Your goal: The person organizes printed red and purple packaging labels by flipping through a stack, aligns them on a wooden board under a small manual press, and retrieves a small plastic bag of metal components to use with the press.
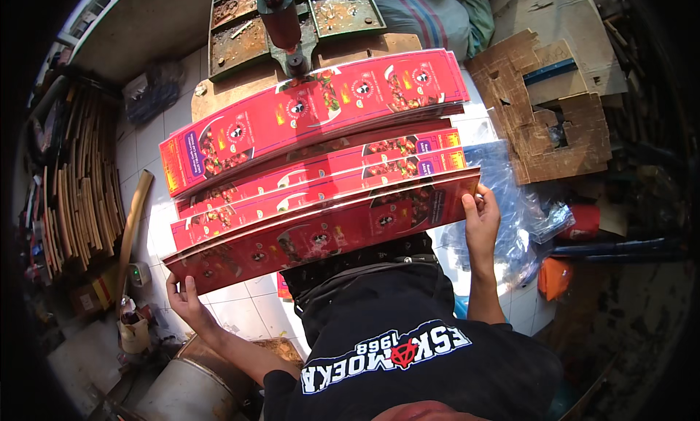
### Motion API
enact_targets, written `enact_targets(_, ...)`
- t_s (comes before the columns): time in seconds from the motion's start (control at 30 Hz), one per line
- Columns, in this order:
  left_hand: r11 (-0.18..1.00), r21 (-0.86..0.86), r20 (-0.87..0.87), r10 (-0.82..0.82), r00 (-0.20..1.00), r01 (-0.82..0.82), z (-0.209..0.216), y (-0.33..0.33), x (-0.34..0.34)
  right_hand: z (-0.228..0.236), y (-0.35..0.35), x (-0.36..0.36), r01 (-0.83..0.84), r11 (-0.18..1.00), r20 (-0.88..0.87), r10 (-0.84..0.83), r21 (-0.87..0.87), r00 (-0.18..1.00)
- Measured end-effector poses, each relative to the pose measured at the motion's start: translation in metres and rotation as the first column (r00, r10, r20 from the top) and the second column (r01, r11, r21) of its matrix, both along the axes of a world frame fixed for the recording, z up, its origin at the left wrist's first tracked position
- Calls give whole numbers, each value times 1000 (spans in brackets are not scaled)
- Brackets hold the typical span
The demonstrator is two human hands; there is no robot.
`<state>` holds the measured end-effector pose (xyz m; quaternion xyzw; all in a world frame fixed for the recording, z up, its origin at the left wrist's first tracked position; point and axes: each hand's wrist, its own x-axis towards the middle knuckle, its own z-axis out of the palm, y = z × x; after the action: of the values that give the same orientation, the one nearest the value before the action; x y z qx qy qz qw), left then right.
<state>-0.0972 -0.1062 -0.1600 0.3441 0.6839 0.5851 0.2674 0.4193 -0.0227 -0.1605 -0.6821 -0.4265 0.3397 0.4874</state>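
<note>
A thin stack of long red printed panels (343, 235), with food pictures on them, is tilted up in front of me. My left hand (188, 304) is closed on its left end, thumb on the near face. At the right end my right hand (481, 218) grips the edge the same way. Just beyond lie more red panels (321, 184), overlapping in steps. Farther off, a thicker pile of red panels (313, 107) rests under the head of a green machine (281, 27). The fingers behind the held stack are partly hidden.
Compartment trays (346, 12) with small debris flank the machine. Brown boards (80, 180) stand in a row at the left, near a curved wooden strip (137, 209). Clear plastic sheeting (496, 195) and cut brown board (554, 129) lie to the right. A metal drum (186, 384) sits lower left.
</note>
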Motion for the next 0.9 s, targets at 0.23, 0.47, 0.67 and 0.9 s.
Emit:
enact_targets(0.23,998,-23,-10,-65,998,65,7,24,4,0,36,11,-13,997,-28,15,70,999)
enact_targets(0.47,960,-281,-273,-77,959,-3,-23,43,-9,-19,57,18,-103,994,467,105,-30,878)
enact_targets(0.67,950,-305,-347,-41,937,-72,-7,39,4,-14,50,15,-33,997,343,55,-69,938)
enact_targets(0.9,950,-307,-323,-42,946,-63,1,23,14,-15,31,26,52,993,192,-31,-109,981)
